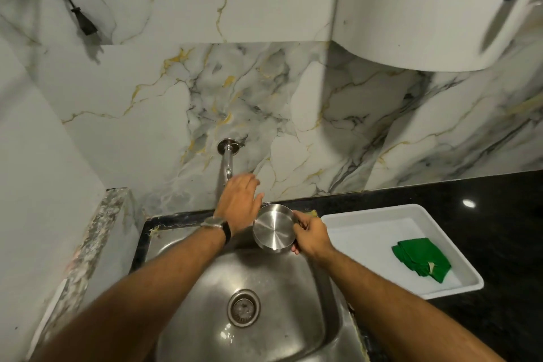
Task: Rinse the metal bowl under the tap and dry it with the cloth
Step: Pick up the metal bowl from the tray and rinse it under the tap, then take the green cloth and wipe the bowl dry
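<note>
My right hand grips the small metal bowl by its right rim, tilted so its inside faces me, above the back of the steel sink. My left hand, with a wristwatch on the wrist, is flat with its fingers apart over the lower end of the wall tap, hiding the spout. It sits just left of the bowl and holds nothing. No water stream is visible. The folded green cloth lies in a white tray to the right of the sink.
The sink drain sits mid-basin. Black countertop runs right of the sink under the tray. A marble ledge borders the left. A black plug and cable hang on the wall upper left; a white shelf juts out upper right.
</note>
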A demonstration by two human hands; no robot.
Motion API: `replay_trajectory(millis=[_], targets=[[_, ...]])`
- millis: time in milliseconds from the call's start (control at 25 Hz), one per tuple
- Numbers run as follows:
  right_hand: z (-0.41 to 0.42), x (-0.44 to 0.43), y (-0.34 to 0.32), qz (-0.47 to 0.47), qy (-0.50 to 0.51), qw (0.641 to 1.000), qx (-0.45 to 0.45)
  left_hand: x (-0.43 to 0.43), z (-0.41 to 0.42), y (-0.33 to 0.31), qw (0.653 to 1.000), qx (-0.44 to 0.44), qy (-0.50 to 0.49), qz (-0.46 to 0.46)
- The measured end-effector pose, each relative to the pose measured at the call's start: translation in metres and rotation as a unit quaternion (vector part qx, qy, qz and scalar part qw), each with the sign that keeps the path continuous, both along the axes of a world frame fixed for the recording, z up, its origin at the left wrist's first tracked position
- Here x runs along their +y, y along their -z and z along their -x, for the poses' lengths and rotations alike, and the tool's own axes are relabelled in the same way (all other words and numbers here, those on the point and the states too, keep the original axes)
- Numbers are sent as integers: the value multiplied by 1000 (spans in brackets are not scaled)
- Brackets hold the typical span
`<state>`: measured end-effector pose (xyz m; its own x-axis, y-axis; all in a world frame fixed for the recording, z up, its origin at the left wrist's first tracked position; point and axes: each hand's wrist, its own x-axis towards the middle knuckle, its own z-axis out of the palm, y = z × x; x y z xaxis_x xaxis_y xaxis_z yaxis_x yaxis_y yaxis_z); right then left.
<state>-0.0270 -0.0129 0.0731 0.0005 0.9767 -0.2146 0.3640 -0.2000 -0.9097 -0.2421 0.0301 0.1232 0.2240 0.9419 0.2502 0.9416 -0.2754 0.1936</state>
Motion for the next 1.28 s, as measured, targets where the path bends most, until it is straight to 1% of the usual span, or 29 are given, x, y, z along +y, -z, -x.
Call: replay_trajectory(millis=[40,80,120,160,200,240,280,320,360,400,440,480,520,560,600,640,720,840,920,1000,1040,1080,1120,1200,1240,1280], targets=[[-6,-3,-2,-10,16,1000,12,-13,-9,12,996,-74,-18,37],[-16,-6,-5,-17,37,999,24,-23,-22,24,985,-140,-44,96],[-26,-8,-8,-24,53,998,34,-29,-35,35,962,-205,-68,170],[-37,-10,-10,-32,62,997,43,-32,-47,45,923,-287,-81,242],[-48,-11,-14,-36,67,996,47,-32,-59,53,868,-387,-90,298],[-60,-12,-18,-25,71,996,57,-31,-71,61,810,-472,-108,330],[-77,-14,-22,-2,75,995,73,-28,-84,69,767,-527,-125,344],[-93,-14,-26,25,77,992,97,-25,-95,75,741,-558,-141,345],[-111,-15,-30,51,80,990,108,-24,-103,80,724,-580,-148,343],[-134,-17,-31,69,87,990,87,-23,-111,86,712,-594,-151,343],[-158,-18,-30,75,92,993,13,-23,-117,91,704,-603,-155,341],[-187,-20,-25,85,88,987,-103,-24,-123,97,702,-606,-157,340],[-215,-23,-18,101,77,965,-228,-24,-126,101,706,-601,-160,339],[-241,-25,-11,117,64,933,-333,-26,-129,105,719,-585,-163,338],[-265,-27,-2,131,51,904,-403,-29,-133,109,732,-570,-163,336],[-285,-27,9,143,38,881,-449,-32,-137,112,738,-563,-164,335],[-312,-18,33,163,3,849,-503,-36,-146,116,736,-570,-165,326],[-329,-10,60,179,-37,827,-532,-41,-160,112,736,-576,-160,318],[-335,-4,71,167,-66,804,-566,-42,-169,105,737,-577,-166,311],[-341,5,72,147,-95,782,-598,-47,-176,97,741,-573,-168,307],[-343,11,69,145,-101,780,-600,-51,-179,93,737,-577,-168,310],[-345,16,66,142,-98,790,-589,-56,-180,88,727,-586,-168,315],[-348,18,64,143,-80,808,-566,-61,-181,84,718,-593,-166,323],[-349,16,58,132,-12,850,-509,-71,-178,79,706,-602,-159,337],[-347,12,55,112,40,883,-454,-75,-175,76,700,-607,-155,345],[-341,6,50,83,94,920,-370,-79,-170,71,694,-609,-152,352]])
